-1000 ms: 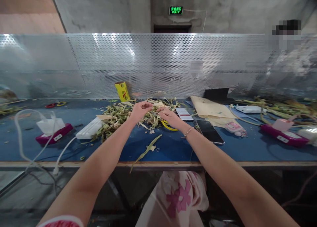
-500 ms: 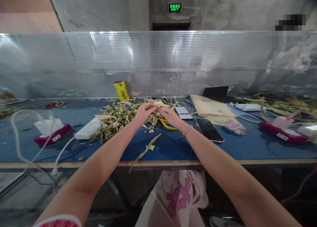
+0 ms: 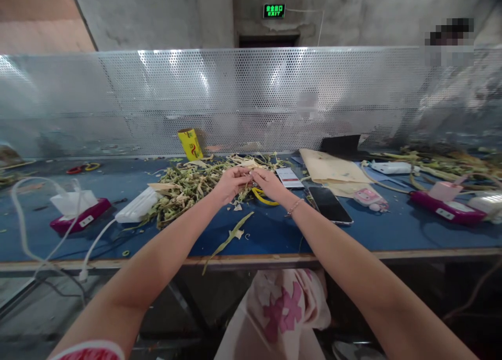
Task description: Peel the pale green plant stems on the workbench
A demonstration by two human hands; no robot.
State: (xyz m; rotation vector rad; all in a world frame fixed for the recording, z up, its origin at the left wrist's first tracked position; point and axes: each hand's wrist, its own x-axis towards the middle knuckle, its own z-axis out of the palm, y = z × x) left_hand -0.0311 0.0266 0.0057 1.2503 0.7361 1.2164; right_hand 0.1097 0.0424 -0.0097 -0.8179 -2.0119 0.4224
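Observation:
My left hand (image 3: 231, 183) and my right hand (image 3: 269, 183) meet fingertip to fingertip over a heap of green and pale plant stems and peelings (image 3: 188, 184) on the blue table (image 3: 274, 229). Both hands have curled fingers pinching a small pale piece of plant (image 3: 250, 177) between them. A bracelet sits on my right wrist. Yellow-handled scissors (image 3: 263, 197) lie partly under my right hand. One long loose green strip (image 3: 231, 236) lies nearer the table's front edge.
A black phone (image 3: 328, 204), a card (image 3: 289, 177) and brown envelopes (image 3: 331, 169) lie to the right. Pink-based tissue holders (image 3: 76, 213) (image 3: 447, 205), a white power strip (image 3: 137, 205) with cables and a yellow box (image 3: 190, 143) stand around. A perforated metal screen (image 3: 243, 98) backs the table.
My hands have drawn closer together and dropped slightly toward the heap, closing on the small piece. The view shifted a little.

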